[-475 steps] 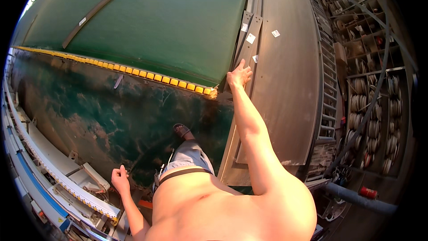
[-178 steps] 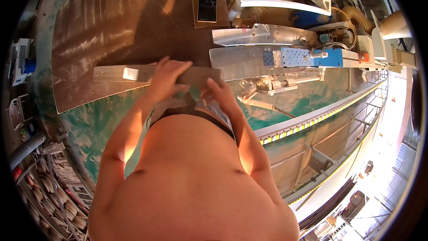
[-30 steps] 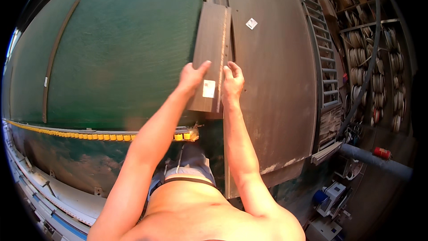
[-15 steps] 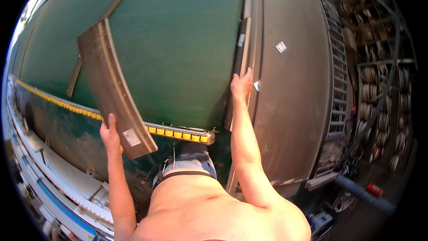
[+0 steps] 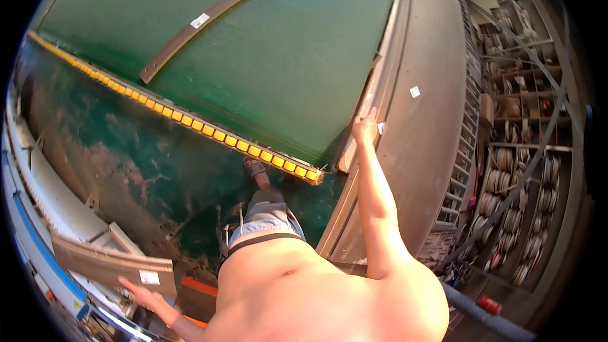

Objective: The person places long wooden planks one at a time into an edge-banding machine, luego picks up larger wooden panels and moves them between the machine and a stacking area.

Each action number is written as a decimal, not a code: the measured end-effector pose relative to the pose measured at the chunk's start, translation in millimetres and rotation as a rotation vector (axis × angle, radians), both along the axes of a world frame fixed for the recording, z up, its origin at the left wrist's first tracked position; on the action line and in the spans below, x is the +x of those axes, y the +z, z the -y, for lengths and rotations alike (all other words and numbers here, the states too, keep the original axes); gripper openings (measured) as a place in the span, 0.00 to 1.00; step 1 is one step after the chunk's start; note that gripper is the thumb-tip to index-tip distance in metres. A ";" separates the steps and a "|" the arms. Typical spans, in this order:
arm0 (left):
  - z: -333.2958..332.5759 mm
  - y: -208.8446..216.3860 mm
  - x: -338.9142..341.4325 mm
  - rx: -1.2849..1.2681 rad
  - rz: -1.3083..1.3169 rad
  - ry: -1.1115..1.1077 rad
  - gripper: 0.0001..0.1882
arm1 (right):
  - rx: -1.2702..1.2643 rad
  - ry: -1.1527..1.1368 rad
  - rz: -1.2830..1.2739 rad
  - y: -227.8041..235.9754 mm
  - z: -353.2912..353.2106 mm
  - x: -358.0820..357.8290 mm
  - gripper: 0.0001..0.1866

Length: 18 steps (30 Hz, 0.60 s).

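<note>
At the lower left, my left hand (image 5: 142,294) grips the lower edge of a curved brown board (image 5: 101,263) with a white label, its thumb laid along the face. That board is beside a white and blue machine frame. Out to the right, my right hand (image 5: 365,128) is closed round the edge of a long narrow board (image 5: 345,159), which stands between the green tabletop (image 5: 285,44) and a stack of large brown panels (image 5: 418,133). My right fingertips are partly hidden behind the edge. A curved strip (image 5: 221,9) with a white label lies on the green top.
Yellow rollers (image 5: 218,134) line the near edge of the green top. The machine (image 5: 44,240) with a blue stripe runs along the left. A ladder-like metal rack (image 5: 465,158) and shelves of spools (image 5: 500,177) stand right. An orange piece (image 5: 199,286) is close by my left side.
My left hand has swung the curved board from above the green top down to the lower left, by the machine. The view has turned; my right hand stays at the narrow board.
</note>
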<state>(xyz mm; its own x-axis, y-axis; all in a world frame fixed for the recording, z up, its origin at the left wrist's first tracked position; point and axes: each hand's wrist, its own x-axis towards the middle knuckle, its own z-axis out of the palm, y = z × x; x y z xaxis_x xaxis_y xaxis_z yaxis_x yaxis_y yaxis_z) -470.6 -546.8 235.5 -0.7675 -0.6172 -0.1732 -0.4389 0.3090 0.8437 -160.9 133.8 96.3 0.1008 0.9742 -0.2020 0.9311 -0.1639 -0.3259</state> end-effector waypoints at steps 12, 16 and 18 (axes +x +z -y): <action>100.8 -56.0 32.9 0.138 0.050 0.180 0.47 | 0.206 -0.080 -0.469 -5.9 36.4 -13.1 0.20; 65.9 -47.2 19.3 0.113 0.161 0.252 0.50 | 0.285 -0.019 -0.640 5.3 36.2 -50.7 0.20; 52.9 -42.3 9.1 -0.043 0.290 0.408 0.50 | 0.233 0.040 -0.697 13.1 35.7 -96.8 0.22</action>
